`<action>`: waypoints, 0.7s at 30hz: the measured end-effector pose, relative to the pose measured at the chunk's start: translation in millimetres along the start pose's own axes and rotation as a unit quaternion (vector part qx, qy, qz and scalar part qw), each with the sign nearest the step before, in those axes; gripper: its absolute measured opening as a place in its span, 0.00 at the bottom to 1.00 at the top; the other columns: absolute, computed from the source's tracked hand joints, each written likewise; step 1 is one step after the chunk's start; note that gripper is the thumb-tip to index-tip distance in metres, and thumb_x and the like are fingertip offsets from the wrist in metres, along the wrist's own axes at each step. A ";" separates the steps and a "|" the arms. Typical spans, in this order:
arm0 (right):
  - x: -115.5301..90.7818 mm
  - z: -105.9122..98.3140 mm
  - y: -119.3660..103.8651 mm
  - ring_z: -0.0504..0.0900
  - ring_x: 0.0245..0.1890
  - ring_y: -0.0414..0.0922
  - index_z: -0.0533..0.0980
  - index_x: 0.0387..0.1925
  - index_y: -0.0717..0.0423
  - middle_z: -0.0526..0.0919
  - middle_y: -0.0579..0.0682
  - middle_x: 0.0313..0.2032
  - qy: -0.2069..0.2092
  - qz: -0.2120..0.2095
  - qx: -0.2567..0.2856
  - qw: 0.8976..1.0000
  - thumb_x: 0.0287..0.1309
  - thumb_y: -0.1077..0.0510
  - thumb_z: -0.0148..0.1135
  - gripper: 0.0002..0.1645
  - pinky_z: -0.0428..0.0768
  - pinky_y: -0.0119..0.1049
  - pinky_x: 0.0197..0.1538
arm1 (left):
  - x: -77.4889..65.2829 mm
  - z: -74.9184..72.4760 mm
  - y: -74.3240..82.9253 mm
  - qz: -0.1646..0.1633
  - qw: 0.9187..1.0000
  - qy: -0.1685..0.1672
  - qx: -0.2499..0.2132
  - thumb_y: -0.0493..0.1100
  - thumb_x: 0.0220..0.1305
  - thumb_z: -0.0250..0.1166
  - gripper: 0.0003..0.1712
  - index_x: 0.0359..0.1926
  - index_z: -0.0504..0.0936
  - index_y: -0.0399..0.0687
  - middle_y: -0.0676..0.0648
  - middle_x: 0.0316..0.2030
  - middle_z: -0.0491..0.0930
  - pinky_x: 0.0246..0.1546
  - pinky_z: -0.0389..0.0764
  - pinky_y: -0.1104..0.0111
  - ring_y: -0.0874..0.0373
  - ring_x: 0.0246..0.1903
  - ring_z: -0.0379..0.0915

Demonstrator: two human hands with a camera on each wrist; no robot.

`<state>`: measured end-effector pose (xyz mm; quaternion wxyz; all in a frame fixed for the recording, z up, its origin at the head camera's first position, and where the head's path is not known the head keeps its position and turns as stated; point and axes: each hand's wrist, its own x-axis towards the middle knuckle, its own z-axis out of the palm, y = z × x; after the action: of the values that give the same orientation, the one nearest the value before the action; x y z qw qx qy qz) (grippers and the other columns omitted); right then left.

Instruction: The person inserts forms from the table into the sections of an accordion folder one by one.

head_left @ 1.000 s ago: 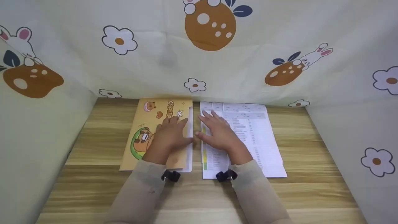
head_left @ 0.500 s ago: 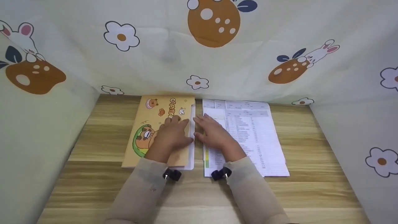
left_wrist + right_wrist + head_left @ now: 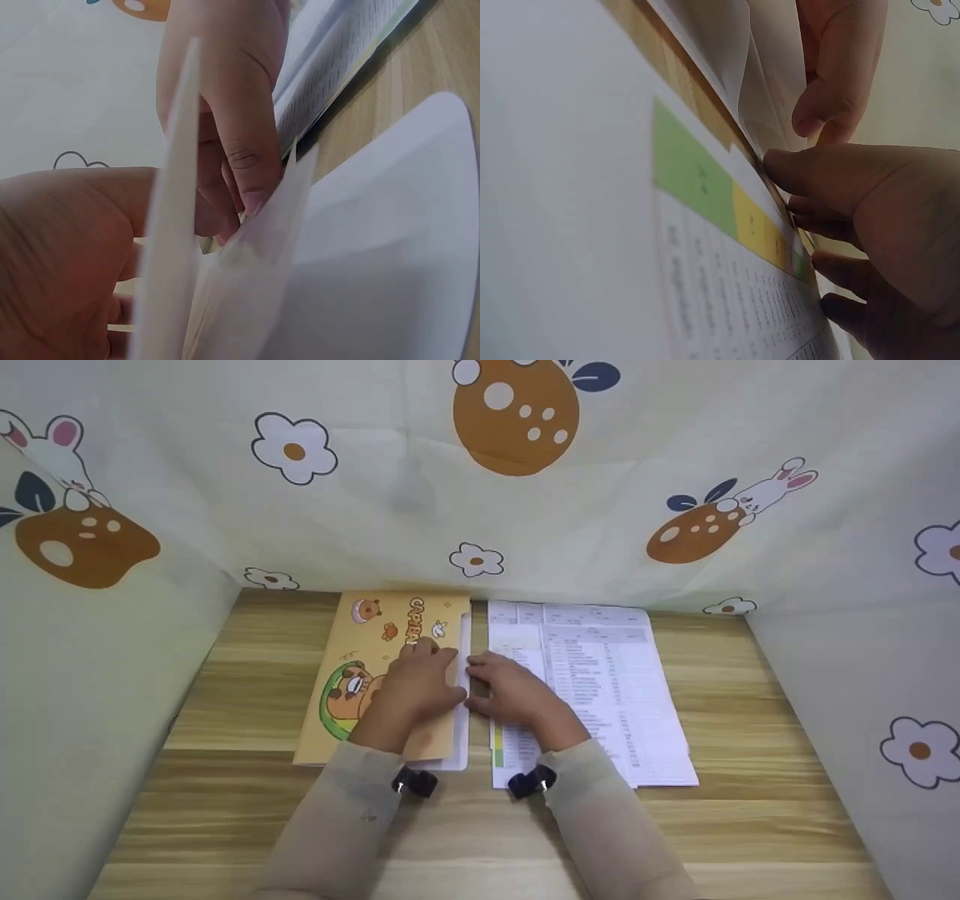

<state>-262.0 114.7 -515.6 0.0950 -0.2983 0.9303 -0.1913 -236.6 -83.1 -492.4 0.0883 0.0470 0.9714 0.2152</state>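
A tan folder (image 3: 379, 626) with capybara drawings lies on the table, its cover raised along the right side. My left hand (image 3: 420, 679) holds that cover, fingers on top and thumb at the underside, as the left wrist view shows. Thin see-through inner leaves (image 3: 259, 262) stand up beside the white back sheet (image 3: 382, 247). My right hand (image 3: 514, 690) reaches across from the right. Its thumb and loosely bent fingers are spread, with fingertips right at the edge of these leaves. Below its wrist lies a stack of printed sheets (image 3: 637, 697) with green and yellow marks.
The wood-grain table (image 3: 720, 697) is bordered by a patterned cloth (image 3: 360, 517) at the back and both sides. A narrow strip of table separates folder from sheets. A black strap device (image 3: 415, 781) sits on each wrist.
My right hand has moved left and towards me, off the upper part of the sheets to the folder's right edge. The left hand stays at the cover, fingers a little more bent.
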 end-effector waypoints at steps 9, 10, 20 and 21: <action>0.3 1.6 -0.6 0.64 0.82 0.51 0.74 0.74 0.54 0.70 0.49 0.79 -0.008 0.002 0.000 1.000 0.63 0.40 0.73 0.43 0.60 0.46 0.85 | 2.1 -0.3 0.1 0.006 1.000 0.015 -0.019 0.61 0.61 0.67 0.40 0.75 0.75 0.68 0.44 0.72 0.66 0.63 0.74 0.42 0.41 0.66 0.64; 0.4 2.0 -0.6 0.65 0.82 0.51 0.74 0.74 0.54 0.70 0.49 0.79 -0.008 0.003 -0.002 1.000 0.63 0.40 0.73 0.44 0.60 0.46 0.84 | 2.2 -0.5 0.1 0.006 1.000 0.016 -0.020 0.60 0.61 0.67 0.39 0.75 0.76 0.69 0.44 0.71 0.67 0.62 0.74 0.43 0.41 0.65 0.64; 0.2 2.7 1.0 0.70 0.79 0.51 0.73 0.76 0.52 0.71 0.49 0.78 -0.004 0.005 -0.006 1.000 0.63 0.39 0.73 0.45 0.65 0.46 0.82 | 7.5 -4.6 0.8 0.021 0.999 0.022 -0.027 0.60 0.62 0.66 0.31 0.67 0.83 0.66 0.43 0.72 0.66 0.63 0.72 0.43 0.40 0.65 0.63; 0.1 2.4 1.0 0.70 0.79 0.51 0.72 0.76 0.52 0.71 0.49 0.78 -0.004 0.006 -0.005 1.000 0.63 0.39 0.73 0.45 0.65 0.46 0.82 | 8.3 -5.5 0.9 0.022 0.999 0.020 -0.027 0.60 0.62 0.66 0.31 0.67 0.83 0.65 0.43 0.72 0.66 0.62 0.73 0.43 0.40 0.65 0.63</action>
<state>-261.9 114.7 -518.2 0.0982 -0.2944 0.9325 -0.1849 -245.8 -83.5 -488.3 0.0648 0.0617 0.9657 0.2437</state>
